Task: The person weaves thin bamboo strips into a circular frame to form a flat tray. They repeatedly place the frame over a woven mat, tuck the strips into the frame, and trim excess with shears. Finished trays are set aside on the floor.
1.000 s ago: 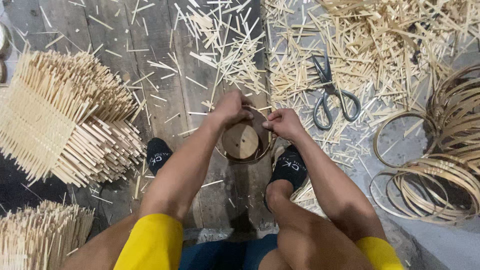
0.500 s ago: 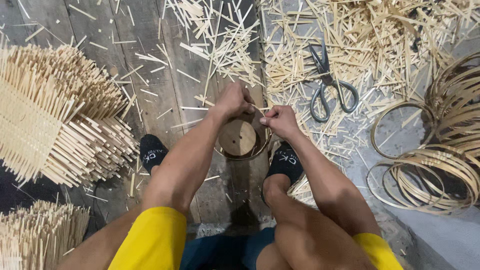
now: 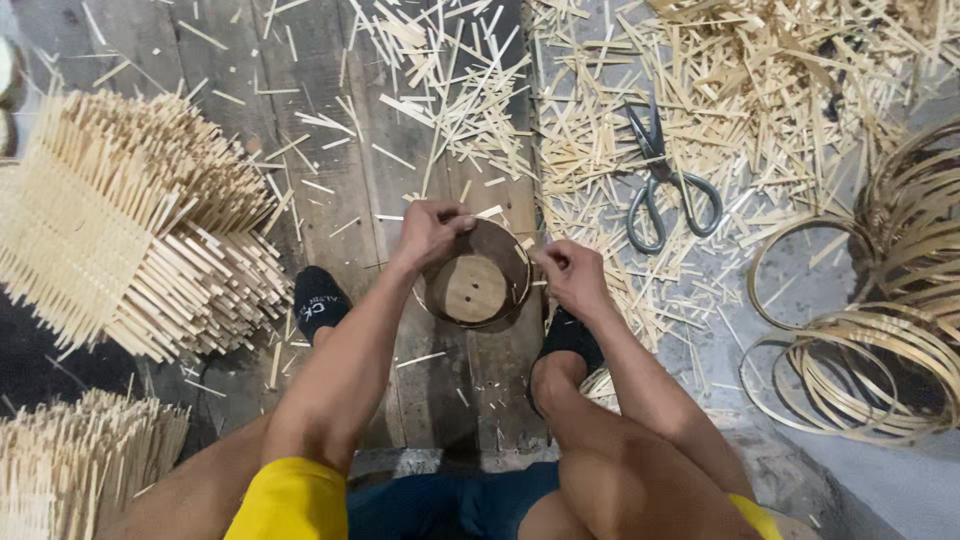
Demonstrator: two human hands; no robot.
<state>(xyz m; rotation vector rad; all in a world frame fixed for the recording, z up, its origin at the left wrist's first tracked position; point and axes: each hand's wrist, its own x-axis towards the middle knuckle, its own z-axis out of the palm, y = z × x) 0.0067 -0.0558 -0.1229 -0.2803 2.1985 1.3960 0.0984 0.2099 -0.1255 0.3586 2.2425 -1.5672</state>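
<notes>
The person wears bright yellow shorts [image 3: 290, 500] and black socks [image 3: 318, 303] with small white letters. The arms and legs are bare.

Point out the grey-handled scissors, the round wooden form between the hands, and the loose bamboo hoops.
Grey-handled scissors [image 3: 657, 178]: head view, on the pivot.
Round wooden form [image 3: 475, 288]: head view, on its flat disc.
Loose bamboo hoops [image 3: 862, 370]: head view, on the stacked rims.
</notes>
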